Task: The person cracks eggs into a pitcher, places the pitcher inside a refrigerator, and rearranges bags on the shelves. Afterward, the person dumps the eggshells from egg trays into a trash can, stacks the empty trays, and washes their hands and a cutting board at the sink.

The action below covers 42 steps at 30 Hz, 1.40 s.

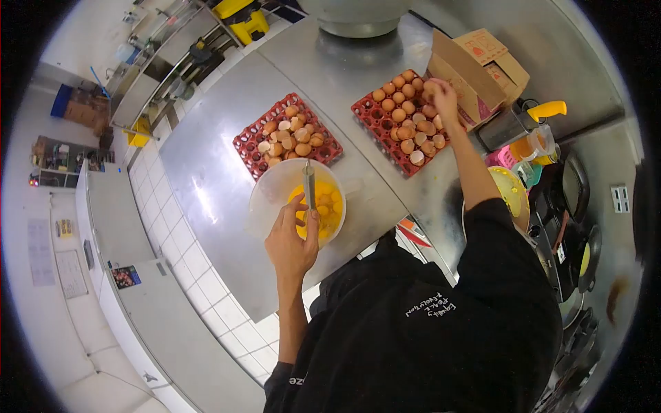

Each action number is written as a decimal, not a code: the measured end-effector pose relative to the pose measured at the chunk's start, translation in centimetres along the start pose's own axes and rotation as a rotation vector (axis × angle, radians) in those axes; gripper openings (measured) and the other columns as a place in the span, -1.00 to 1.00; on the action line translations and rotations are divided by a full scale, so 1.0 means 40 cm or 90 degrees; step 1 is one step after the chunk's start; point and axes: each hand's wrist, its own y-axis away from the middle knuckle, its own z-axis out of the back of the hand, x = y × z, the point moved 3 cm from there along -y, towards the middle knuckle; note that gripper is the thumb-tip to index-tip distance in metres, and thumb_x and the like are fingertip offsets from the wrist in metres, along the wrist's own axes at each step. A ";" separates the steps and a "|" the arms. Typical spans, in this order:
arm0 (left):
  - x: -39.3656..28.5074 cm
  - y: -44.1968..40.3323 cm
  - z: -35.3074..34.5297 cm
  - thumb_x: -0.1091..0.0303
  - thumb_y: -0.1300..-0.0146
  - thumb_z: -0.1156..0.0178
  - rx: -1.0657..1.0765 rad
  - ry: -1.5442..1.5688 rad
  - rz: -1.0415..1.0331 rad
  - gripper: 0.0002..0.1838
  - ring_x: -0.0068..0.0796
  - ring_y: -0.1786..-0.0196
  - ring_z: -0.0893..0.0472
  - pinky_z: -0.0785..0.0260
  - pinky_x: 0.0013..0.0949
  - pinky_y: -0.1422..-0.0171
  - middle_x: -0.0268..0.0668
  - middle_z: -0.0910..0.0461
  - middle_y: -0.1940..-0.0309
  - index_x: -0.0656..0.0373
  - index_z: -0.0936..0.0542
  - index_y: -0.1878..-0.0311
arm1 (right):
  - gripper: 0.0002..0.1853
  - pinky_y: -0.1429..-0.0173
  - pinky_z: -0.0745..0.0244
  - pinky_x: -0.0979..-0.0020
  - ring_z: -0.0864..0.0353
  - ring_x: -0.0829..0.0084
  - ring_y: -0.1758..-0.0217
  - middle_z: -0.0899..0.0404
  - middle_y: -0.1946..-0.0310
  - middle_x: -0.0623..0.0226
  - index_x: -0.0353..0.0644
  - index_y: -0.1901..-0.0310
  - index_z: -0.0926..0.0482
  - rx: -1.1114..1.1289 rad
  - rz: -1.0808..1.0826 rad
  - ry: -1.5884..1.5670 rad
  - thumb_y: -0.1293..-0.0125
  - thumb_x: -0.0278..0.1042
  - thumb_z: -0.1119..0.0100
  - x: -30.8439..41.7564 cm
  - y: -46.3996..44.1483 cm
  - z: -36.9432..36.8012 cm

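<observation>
Stainless-steel worktop (213,165) fills the middle of a kitchen with a white tiled floor (169,227), and a long grey-topped unit (172,344) runs down the left side of the view. Nearest the camera is the person's black shirt (427,351), with small white lettering on it. At the far edge of the worktop stands a big round metal vessel (358,20), cut off by the top of the view. Dark pans (575,182) crowd the right side, beyond a metal jug (502,131) with a yellow handle. An opened cardboard box (468,79) sits behind the right red tray (372,122), which carries whole brown eggs (389,104) toward its far end and broken shells (417,158) toward its near end. To its left, across a seam in the worktop, the left red tray (333,151) bears a heap of brown shells (301,148). Just in front of that heap is a translucent bowl (261,206) with many yolks (323,206) inside. Over the bowl, the left hand (292,237) is partly curled, thumb and fingers pinching a slim metal tool (309,186); its exact kind I cannot tell. At the far right corner of the right red tray, the right hand (443,98) is bent nearly closed, its fingertips around a single egg (430,89).
</observation>
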 end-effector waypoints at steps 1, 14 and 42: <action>0.005 0.002 -0.002 0.12 -0.53 -0.35 -0.002 -0.003 0.013 -0.57 -0.39 0.22 -0.78 -0.58 -0.26 0.15 -0.38 -0.82 0.04 0.05 -0.69 -0.36 | -0.58 -0.01 -0.73 0.24 -0.78 0.30 0.06 -0.71 -0.08 0.13 -0.22 -0.33 -0.57 0.027 -0.185 -0.355 -0.56 -0.23 -0.31 0.010 0.012 -0.008; 0.013 0.006 -0.001 0.19 -0.51 -0.37 -0.029 0.051 -0.035 -0.64 -0.42 0.26 -0.74 -0.57 -0.28 0.17 -0.43 -0.80 0.10 0.03 -0.70 -0.29 | -0.57 -0.38 -0.52 0.10 -0.60 0.01 -0.27 -0.52 -0.19 -0.05 -0.27 -0.36 -0.53 0.462 0.361 -0.140 -0.50 -0.46 -0.22 0.802 0.553 -0.117; 0.069 -0.005 0.109 0.70 -0.34 -0.36 -0.087 0.039 -0.143 -0.44 -0.44 0.09 -0.82 -0.74 -0.27 -0.11 -0.16 -0.82 -0.13 0.22 -0.65 -0.41 | -0.63 -0.14 -0.65 0.24 -0.72 0.19 -0.07 -0.65 -0.05 0.18 -0.20 -0.27 -0.67 0.716 0.397 -0.019 -0.52 -0.30 -0.40 0.918 0.555 -0.212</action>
